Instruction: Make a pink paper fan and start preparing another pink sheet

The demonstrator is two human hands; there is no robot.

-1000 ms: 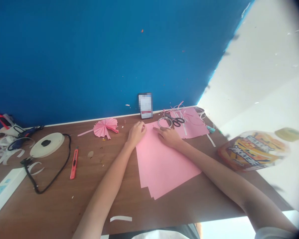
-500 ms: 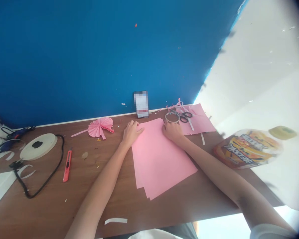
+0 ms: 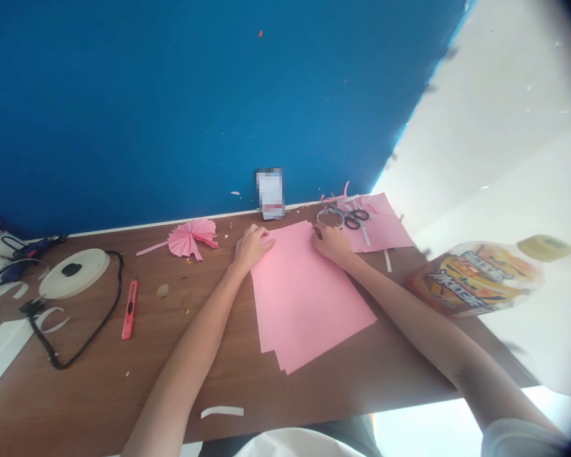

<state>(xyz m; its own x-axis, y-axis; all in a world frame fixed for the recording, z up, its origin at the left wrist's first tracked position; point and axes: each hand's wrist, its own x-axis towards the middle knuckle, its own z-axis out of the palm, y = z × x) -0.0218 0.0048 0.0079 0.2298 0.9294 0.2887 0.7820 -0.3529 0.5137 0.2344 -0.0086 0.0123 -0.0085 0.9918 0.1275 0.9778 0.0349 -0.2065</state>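
Several pink paper sheets (image 3: 309, 298) lie stacked on the brown table, their near corners fanned slightly out of line. At the far left corner, my left hand (image 3: 252, 247) is closed on the paper's edge, its thumb lying across the top sheet. My right hand (image 3: 333, 242) has its fingers curled onto the far right edge of the stack. Beyond it lie black-handled scissors (image 3: 354, 218) and a ring of tape (image 3: 330, 219), with pink and white strips on another pink sheet (image 3: 387, 222). How many sheets are under my fingertips is hidden.
To the left are a pleated pink paper rosette (image 3: 190, 239), a red utility knife (image 3: 130, 309), a cream round object with a black cord (image 3: 73, 273) and a white box (image 3: 2, 355). A bottle (image 3: 476, 276) stands on the right. A blurred phone-like item (image 3: 270, 193) leans on the blue wall.
Both hands stay at the far end of the paper stack; the right fingers have shifted slightly. The whole view has moved a little as the head tilted.
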